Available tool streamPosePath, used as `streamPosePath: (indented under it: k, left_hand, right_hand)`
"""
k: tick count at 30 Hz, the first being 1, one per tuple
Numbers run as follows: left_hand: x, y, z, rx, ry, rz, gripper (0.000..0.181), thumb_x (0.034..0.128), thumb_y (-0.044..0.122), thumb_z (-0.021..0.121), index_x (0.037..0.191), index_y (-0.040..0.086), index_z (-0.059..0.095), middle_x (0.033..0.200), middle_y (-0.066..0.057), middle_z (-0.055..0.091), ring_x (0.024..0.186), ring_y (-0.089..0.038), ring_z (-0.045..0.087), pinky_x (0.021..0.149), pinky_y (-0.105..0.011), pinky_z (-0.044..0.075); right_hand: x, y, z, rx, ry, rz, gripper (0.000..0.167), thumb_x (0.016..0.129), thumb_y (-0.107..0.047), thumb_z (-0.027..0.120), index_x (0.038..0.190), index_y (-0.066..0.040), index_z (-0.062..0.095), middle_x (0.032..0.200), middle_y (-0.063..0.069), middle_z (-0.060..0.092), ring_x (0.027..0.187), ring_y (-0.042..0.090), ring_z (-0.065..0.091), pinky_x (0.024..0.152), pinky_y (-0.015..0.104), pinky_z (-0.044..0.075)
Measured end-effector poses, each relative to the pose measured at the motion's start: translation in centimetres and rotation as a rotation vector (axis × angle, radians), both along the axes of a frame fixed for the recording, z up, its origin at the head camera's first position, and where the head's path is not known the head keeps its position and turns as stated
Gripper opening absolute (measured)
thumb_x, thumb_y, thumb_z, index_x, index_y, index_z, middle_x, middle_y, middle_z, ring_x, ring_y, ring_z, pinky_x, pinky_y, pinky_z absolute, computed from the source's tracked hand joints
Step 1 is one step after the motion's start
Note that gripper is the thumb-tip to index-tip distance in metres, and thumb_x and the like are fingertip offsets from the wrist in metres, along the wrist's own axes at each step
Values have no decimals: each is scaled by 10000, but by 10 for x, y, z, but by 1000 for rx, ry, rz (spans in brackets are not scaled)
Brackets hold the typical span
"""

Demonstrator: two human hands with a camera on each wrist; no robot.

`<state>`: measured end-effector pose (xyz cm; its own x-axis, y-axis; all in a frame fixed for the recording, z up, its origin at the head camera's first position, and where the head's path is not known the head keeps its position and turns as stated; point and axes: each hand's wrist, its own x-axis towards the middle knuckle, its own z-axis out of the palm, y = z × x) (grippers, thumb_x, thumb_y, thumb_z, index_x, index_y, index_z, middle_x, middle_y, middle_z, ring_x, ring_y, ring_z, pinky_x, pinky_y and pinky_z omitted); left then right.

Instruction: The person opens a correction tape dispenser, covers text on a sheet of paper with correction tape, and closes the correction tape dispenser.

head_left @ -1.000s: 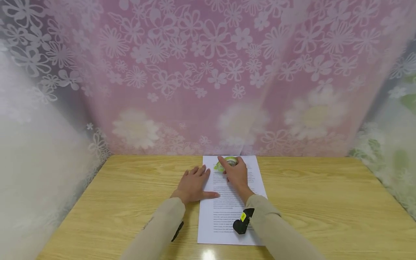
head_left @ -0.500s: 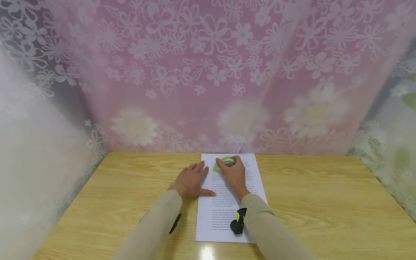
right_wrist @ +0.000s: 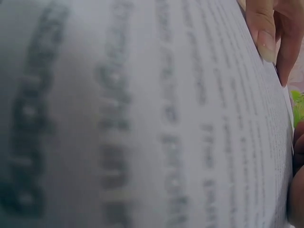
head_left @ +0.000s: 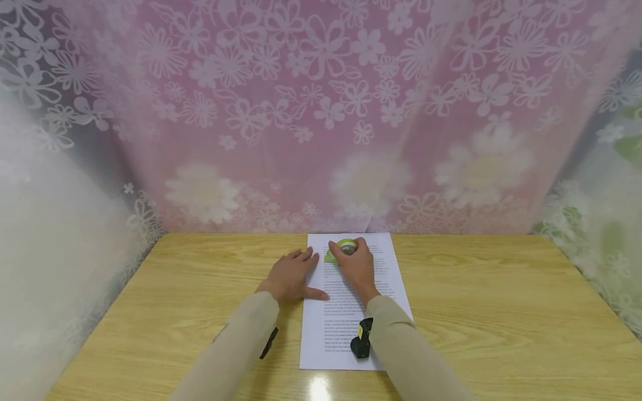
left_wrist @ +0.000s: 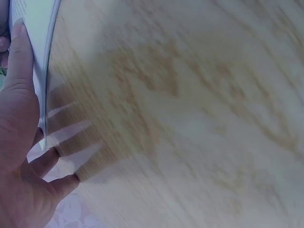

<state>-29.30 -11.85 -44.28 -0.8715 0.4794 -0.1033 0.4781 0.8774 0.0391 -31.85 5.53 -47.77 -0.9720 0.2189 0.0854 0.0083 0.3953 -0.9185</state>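
Note:
In the head view my right hand (head_left: 357,267) grips a green, partly clear correction tape dispenser (head_left: 347,245) near the top of a printed white sheet (head_left: 312,334). The dispenser's narrow end points left, at the start of a text line; whether its tip touches the sheet cannot be made out. My left hand (head_left: 292,277) lies spread over the sheet's left edge, its thumb on the text and some fingers on the table. The left wrist view shows that hand's fingers (left_wrist: 66,185) stretched out. In the right wrist view only a bit of green (right_wrist: 297,107) shows.
The sheet lies lengthwise on a light wooden table (head_left: 476,312), reaching its back edge. Behind hangs a pink flowered curtain (head_left: 301,139), with pale curtains at both sides. A black wrist camera (head_left: 361,340) sits over the lower part of the sheet.
The head view has shifted, so sheet and hands appear slightly further left and up. My right hand still holds the dispenser near the same lines; the left hand stays on the sheet's edge.

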Motion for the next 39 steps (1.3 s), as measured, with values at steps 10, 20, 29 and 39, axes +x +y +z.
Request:
streamPosePath:
  k: [10,20,29,39]
  left_hand:
    - [2,1,2,-38,13,0,1021,733,774,549,1487,113,355,1521,-162,285,1335,-347,353,1033,-515,335]
    - [4,2,-1,2,-8,15,1042,708,773,577,1492,126,347,1527,-146,279,1341,-339,348,1039,-514,328]
    - [3,4,5,-6,-18,15,1031,715,762,585,1488,119,356,1525,-162,276,1341,-351,346,1033,-524,330]
    - [-2,6,9,-30,-43,27,1035,723,772,574,1494,123,342,1530,-150,274,1350,-349,330,1043,-527,314]
  right_hand:
    - [1,-1,-2,-4,-19,30,635,827,-572,657,1186,-86,464,940,102,601,758,231,586,684,367,469]
    - [3,0,-3,6,-6,28,673,813,-572,675,1202,-66,463,980,111,593,823,237,591,739,376,477]
    - [1,0,-3,22,3,35,663,821,-576,663,1193,-66,459,994,112,596,850,239,595,763,388,474]
    - [0,-2,1,38,-5,41,661,818,-584,661,1197,-82,460,987,102,598,840,236,593,750,392,470]
